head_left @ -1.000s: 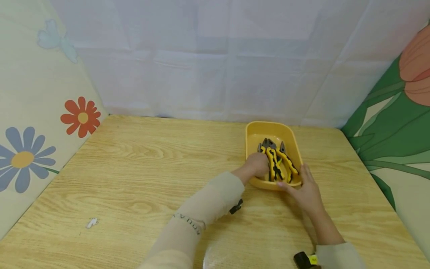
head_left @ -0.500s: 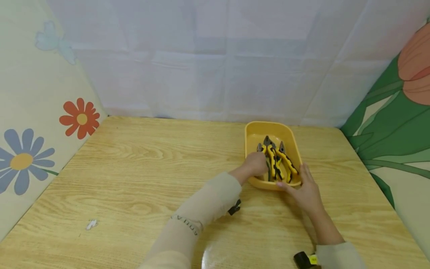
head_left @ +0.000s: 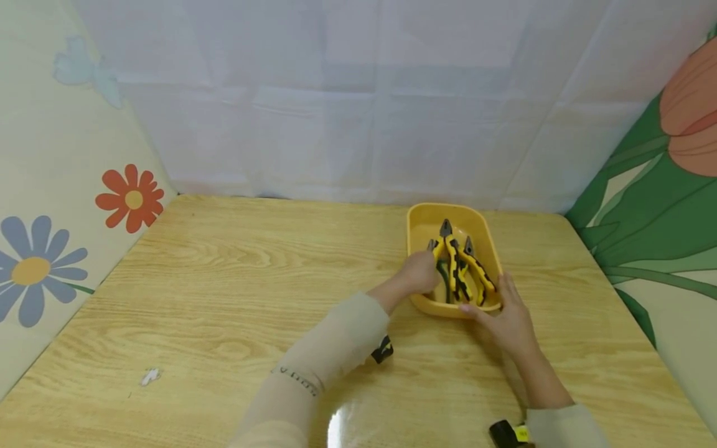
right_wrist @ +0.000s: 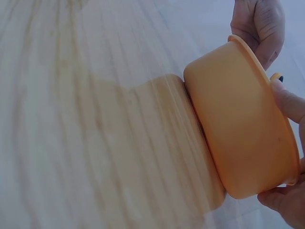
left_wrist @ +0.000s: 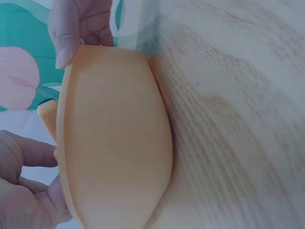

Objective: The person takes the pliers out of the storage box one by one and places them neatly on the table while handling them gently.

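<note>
A yellow plastic bin (head_left: 448, 310) stands near the table's back edge, right of centre. Inside lie several pliers (head_left: 476, 267) with yellow-and-black handles. My left hand (head_left: 420, 272) reaches over the bin's left side, its fingers curled at a handle of one pair of pliers (head_left: 445, 229) whose dark head points away from me. The fingertips are hidden in the head view. My right hand (head_left: 512, 323) holds the bin's front right corner, thumb on the front rim and fingers along the right side. In the right wrist view, its thumb lies over the rim of the bin (right_wrist: 233, 119).
Under the bin is a wood-grain table (head_left: 252, 267). A white cloth (head_left: 347, 124) hangs behind it, and panels with painted flowers (head_left: 134, 199) flank both sides. A small white scrap (head_left: 150, 376) lies at the front left. Camera gear (head_left: 506, 432) is at the right wrist.
My left hand has shifted slightly left, toward me. The pliers it grips have turned and slid, their head now farther back and apart from the others. My right hand stays on the bin.
</note>
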`<state>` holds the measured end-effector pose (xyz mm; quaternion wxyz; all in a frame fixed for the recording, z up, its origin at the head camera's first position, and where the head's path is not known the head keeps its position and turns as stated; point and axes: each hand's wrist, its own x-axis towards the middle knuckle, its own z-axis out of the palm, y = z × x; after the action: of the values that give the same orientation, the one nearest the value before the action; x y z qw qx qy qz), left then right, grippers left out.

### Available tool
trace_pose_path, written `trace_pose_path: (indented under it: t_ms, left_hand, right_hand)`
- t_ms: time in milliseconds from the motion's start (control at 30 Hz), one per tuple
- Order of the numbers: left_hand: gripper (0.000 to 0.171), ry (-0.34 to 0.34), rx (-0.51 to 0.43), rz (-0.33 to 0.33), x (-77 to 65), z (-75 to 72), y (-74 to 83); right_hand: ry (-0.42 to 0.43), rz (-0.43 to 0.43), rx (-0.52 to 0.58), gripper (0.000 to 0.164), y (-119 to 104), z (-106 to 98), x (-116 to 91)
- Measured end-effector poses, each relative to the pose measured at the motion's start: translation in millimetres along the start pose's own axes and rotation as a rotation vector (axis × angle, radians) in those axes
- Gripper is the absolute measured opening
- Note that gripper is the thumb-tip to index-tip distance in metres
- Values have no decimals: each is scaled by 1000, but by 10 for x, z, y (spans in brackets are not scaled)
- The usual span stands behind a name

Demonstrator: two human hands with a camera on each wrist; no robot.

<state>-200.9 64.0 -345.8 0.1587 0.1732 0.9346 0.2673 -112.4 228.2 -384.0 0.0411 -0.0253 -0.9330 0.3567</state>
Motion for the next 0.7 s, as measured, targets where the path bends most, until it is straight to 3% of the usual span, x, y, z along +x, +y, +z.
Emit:
trace_pose_path:
  t_ms: [67, 300, 533, 700]
  left_hand:
    - [8, 11, -43, -8, -23, -16, -14]
    - [36, 34, -183, -49, -106, -56, -48]
    - [20, 57, -334, -26, -232, -94, -86]
    - [17, 79, -343, 31, -310, -117, -130]
  right_hand:
    - [-3, 3, 3, 99, -3, -2, 0]
    - [0, 12, 1, 99, -7, -1, 2]
    - [15, 0, 3, 99, -6, -5, 16]
    - [14, -3, 6, 99, -4, -3, 13]
